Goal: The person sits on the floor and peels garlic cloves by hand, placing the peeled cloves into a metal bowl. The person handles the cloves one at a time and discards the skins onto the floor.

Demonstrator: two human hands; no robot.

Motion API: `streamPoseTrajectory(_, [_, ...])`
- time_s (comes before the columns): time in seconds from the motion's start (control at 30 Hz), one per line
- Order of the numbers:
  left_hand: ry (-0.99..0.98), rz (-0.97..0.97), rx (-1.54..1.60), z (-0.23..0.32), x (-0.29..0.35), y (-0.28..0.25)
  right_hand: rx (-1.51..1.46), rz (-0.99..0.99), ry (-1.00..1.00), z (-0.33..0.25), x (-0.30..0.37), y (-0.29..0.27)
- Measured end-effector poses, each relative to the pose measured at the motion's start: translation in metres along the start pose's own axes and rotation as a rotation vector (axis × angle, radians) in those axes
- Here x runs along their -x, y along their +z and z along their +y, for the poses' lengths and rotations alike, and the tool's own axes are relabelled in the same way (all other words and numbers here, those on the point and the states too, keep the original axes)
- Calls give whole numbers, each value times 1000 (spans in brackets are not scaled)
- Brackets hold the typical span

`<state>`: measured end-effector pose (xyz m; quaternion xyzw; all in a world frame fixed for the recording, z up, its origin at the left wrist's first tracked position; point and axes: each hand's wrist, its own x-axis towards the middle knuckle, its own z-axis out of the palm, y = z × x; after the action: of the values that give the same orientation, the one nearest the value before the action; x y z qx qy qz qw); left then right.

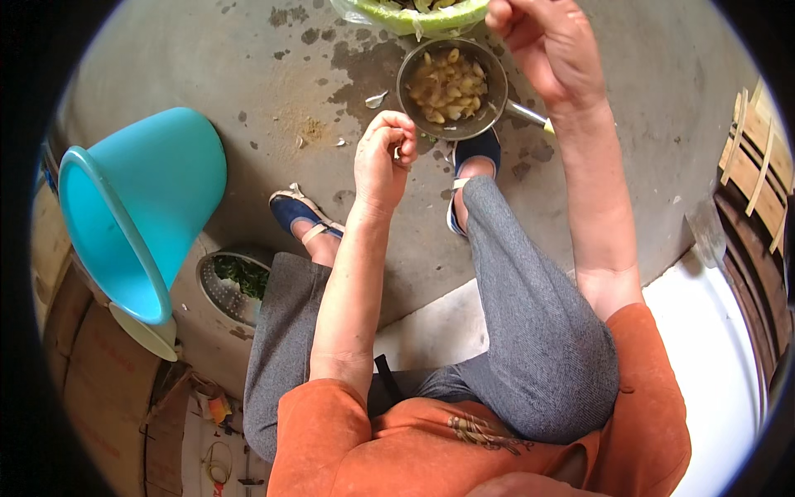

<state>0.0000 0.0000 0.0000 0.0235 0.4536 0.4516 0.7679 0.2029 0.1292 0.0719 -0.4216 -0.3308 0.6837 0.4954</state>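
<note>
A round metal pan (408, 104) with a handle stands on the floor, holding many pale garlic cloves (451, 85) in brownish liquid. My left hand (383, 159) hovers just to the near left of the pan, fingers curled in; whether anything small is in them is hidden. Beyond the pan's right side, my right hand (553, 51) is raised with its fingers bent together near the green basin (394, 22). That basin is lined with clear plastic and holds dark pieces, cut off by the upper edge. Neither hand touches the pan.
White skin scraps (376, 100) and wet spots dot the concrete floor. A blue bucket (187, 157) lies tipped on the left, near a metal colander (213, 286) of green leaves. My feet in blue shoes flank the near floor; wooden slats (755, 157) stand at right.
</note>
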Motion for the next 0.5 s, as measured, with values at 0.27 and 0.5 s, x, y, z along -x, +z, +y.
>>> streamPoseTrajectory(0.27, [41,0,35,22,-7,-11,120,75,233,20,36,3])
streamPoseTrajectory(0.5, [107,144,-87,33,-5,-5,1680,65,-453,17,-95,10])
